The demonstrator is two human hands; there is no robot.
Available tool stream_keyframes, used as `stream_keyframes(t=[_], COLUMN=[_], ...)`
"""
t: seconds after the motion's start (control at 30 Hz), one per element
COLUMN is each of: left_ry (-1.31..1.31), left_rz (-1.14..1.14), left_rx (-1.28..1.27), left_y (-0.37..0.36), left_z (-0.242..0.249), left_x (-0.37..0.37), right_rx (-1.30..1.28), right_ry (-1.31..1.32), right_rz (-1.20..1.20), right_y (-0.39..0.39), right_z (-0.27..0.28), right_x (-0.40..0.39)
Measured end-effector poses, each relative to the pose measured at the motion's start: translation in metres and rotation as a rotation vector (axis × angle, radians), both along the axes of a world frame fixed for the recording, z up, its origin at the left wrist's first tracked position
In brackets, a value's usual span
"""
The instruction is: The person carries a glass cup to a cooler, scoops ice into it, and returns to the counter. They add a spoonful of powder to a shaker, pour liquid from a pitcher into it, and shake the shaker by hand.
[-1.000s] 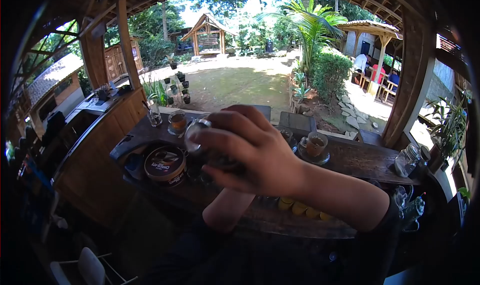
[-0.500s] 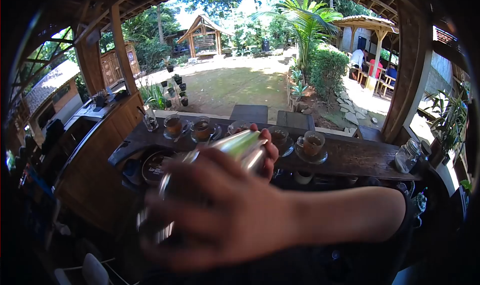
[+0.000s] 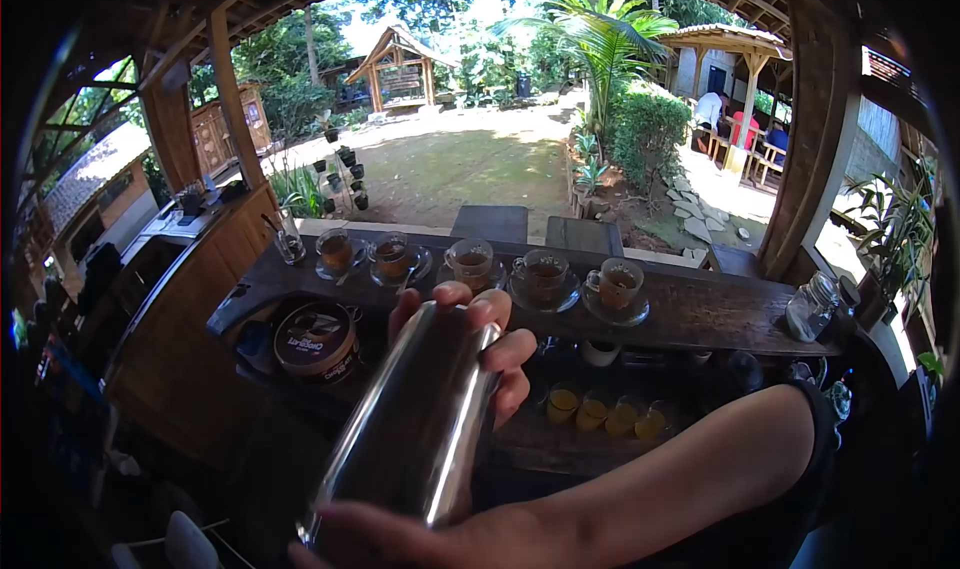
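A shiny metal cocktail shaker [image 3: 412,424] is held tilted in front of me, one end up toward the counter and the other down toward my body. Around its upper end wrap the fingers of my left hand [image 3: 503,354]. My right hand [image 3: 395,537] grips the lower end, partly cut off by the bottom of the view. Beyond the shaker stand several glass cups of brown drink, among them one cup [image 3: 541,275] near my left fingers and another cup [image 3: 615,285] further right, on saucers. To the left sits a round chocolate tub [image 3: 316,341].
The dark wooden counter [image 3: 710,309] runs across in front. On a lower shelf stand several glasses of yellow drink [image 3: 592,411]. A glass jar [image 3: 812,309] is at the right end, a tumbler with sticks [image 3: 288,241] at the left. People [image 3: 740,129] sit under a far shelter.
The shaker has swung downward and toward me, with both hands still on it. My right hand has dropped to the bottom of the view, uncovering the tub, cups and yellow drinks.
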State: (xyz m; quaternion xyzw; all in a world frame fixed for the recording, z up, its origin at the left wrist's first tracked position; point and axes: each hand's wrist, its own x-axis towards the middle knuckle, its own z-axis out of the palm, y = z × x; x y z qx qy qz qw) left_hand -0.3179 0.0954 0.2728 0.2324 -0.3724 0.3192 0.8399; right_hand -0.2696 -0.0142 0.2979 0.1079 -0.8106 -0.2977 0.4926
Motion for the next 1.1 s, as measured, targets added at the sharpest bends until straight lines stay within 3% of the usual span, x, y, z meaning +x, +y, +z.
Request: stream_keyframes(t=[0.03,0.1,0.13,0.17,0.23,0.27,0.33,0.37,0.4,0.43,0.5,0.53,0.57,0.63,0.73,0.83,0.87,0.9,0.93,0.97,1.03,1.1], left_ry=[-0.021,0.007,0.064,0.164,0.142,0.149,0.133,0.024,-0.074,-0.117,-0.165,-0.122,-0.052,0.2,0.173,0.019,-0.015,-0.021,0.031,0.075,0.221,0.212], left_rz=[0.021,-0.075,-0.224,-0.224,-0.002,-0.015,-0.243,-0.105,0.009,0.08,0.082,-0.03,-0.17,-0.119,-0.206,-0.028,0.015,0.006,-0.055,-0.112,-0.228,-0.198], left_rx=[0.064,-0.111,-0.34,-0.534,-0.783,-0.775,-0.429,-0.162,0.006,0.075,-0.015,-0.149,-0.36,-0.692,-0.608,-0.093,-0.02,-0.035,-0.224,-0.407,-0.716,-0.668], left_y=[-0.002,0.017,0.024,0.022,0.03,0.031,0.027,0.024,0.016,0.011,0.022,0.035,0.043,0.044,0.043,0.03,0.027,0.032,0.037,0.045,0.064,0.057], left_z=[0.002,-0.001,-0.005,0.0,-0.003,-0.003,-0.008,-0.004,0.002,0.004,0.009,0.007,0.004,0.014,-0.001,-0.003,-0.001,0.0,-0.003,-0.007,-0.007,-0.005], left_x=[-0.001,0.003,0.006,0.004,0.012,0.012,0.004,0.007,0.007,0.002,0.003,0.002,0.001,0.0,0.004,0.013,0.017,0.02,0.021,0.022,0.022,0.022], right_rx=[-0.009,-0.144,-0.327,-0.33,-0.525,-0.445,-0.399,-0.185,-1.084,-1.092,0.162,-0.169,-0.276,-0.473,-0.381,-0.155,-0.166,-0.159,-0.142,-0.33,-0.449,-0.447], right_ry=[0.001,-0.247,-0.121,-0.024,-0.017,0.01,-0.042,-0.209,-0.004,0.004,-0.324,-0.326,-0.144,-0.102,0.033,-0.094,-0.096,-0.185,-0.277,-0.168,-0.112,0.011], right_rz=[-0.003,0.015,0.068,0.033,-0.006,0.043,0.079,-0.003,0.243,0.244,-0.011,0.143,0.141,0.086,0.14,0.043,0.058,0.066,0.078,0.14,0.066,0.103], right_y=[0.004,0.025,0.04,0.063,0.09,0.087,0.046,0.031,0.0,0.009,0.04,0.05,0.065,0.101,0.091,0.038,0.04,0.045,0.054,0.068,0.109,0.114], right_z=[0.003,0.031,0.04,0.048,0.062,0.059,0.049,0.031,-0.049,-0.028,0.022,0.042,0.049,0.068,0.066,0.001,0.005,0.016,0.029,0.04,0.063,0.066], right_x=[0.007,0.025,0.024,0.024,0.029,0.026,0.028,0.024,-0.02,-0.009,0.024,0.029,0.026,0.03,0.026,0.016,0.023,0.038,0.048,0.049,0.059,0.058])
